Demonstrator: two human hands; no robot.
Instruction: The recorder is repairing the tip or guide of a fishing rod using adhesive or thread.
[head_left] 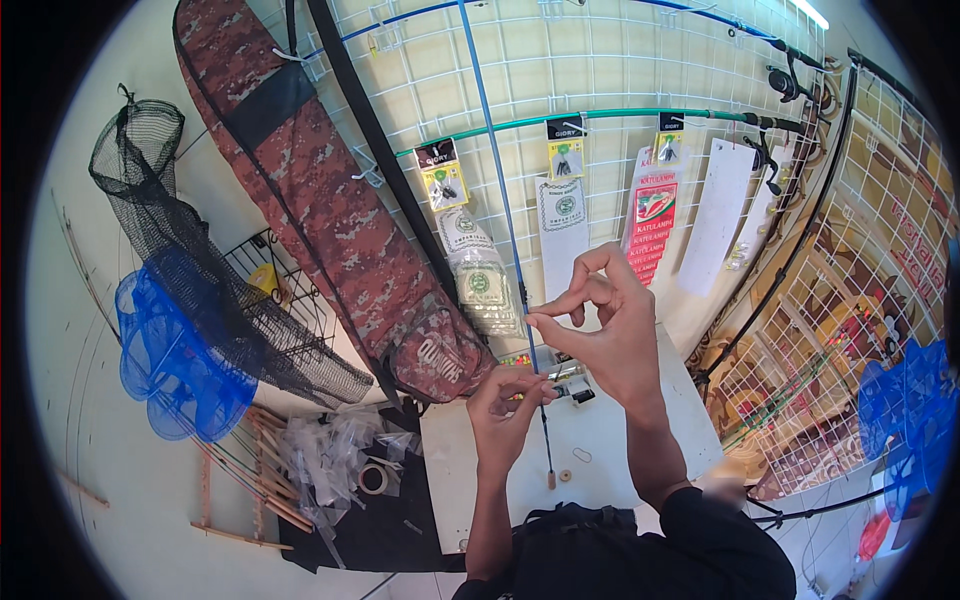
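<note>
A slim blue fishing rod (490, 140) stands upright in front of me, its lower end on the white tabletop (630, 460). My left hand (508, 405) is pinched at the rod's lower part, holding something too small to make out. Higher, my right hand (598, 330) pinches with thumb and index finger just beside the rod, its other fingers curled; what is between the fingertips is too small to tell. Small metal and dark items (582, 394) lie behind my left hand, and a small tan ring (565, 476) lies below.
Hanging packets (560, 225) and reeled rods cover the wire grid ahead. A camouflage rod bag (280, 200), black mesh net (230, 310) and blue nets (175, 370) are leftward. Plastic bags (330, 460) and a tape roll (371, 481) lie lower left; more blue netting (900, 410) hangs right.
</note>
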